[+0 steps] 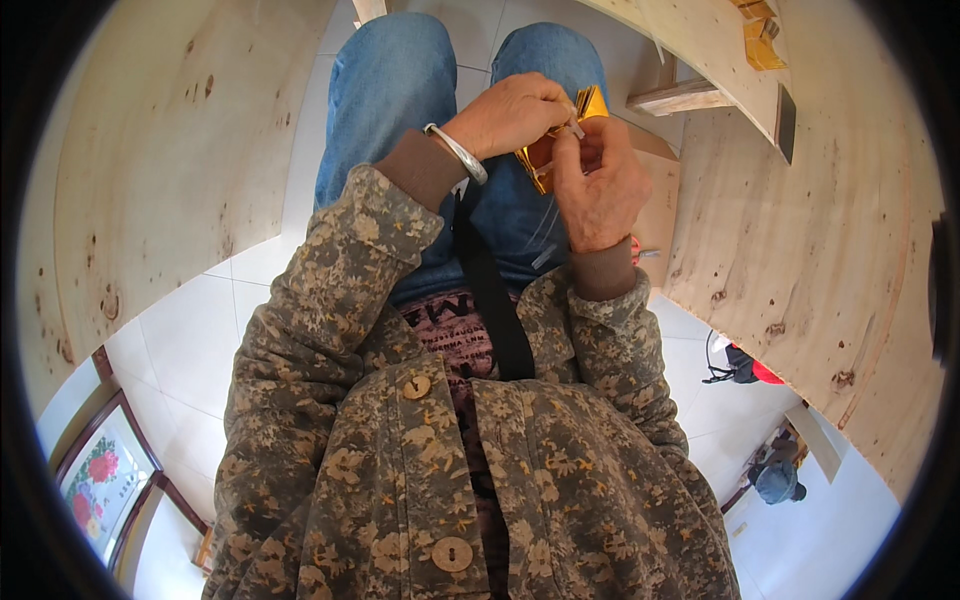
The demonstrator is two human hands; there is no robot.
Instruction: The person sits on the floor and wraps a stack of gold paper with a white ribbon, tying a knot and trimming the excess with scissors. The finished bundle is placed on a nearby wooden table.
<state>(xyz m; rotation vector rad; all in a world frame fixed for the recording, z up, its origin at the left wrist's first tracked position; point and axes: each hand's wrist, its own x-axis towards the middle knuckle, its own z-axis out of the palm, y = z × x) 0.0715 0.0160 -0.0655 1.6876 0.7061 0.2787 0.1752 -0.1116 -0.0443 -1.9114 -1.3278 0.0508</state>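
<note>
Above my knees, a shiny gold foil piece (594,101), folded with sharp edges, is between my hands. My left hand (505,118) comes in from the left with its fingers pinched at the foil's upper edge. A small pale, translucent strip (575,128) shows at the meeting fingertips. My right hand (607,190) grips the foil from the right, thumb raised and fingers curled behind it. Part of the foil is hidden by the fingers. Thin clear strips (544,256) hang over my jeans beneath it.
A plywood board (800,240) stands at the right, another (190,130) at the left. Gold folded pieces (763,45) lie on wood at upper right. Beside my right wrist are a cardboard piece (655,195) and an orange-handled tool (640,252). A wooden bar (685,98) juts nearby.
</note>
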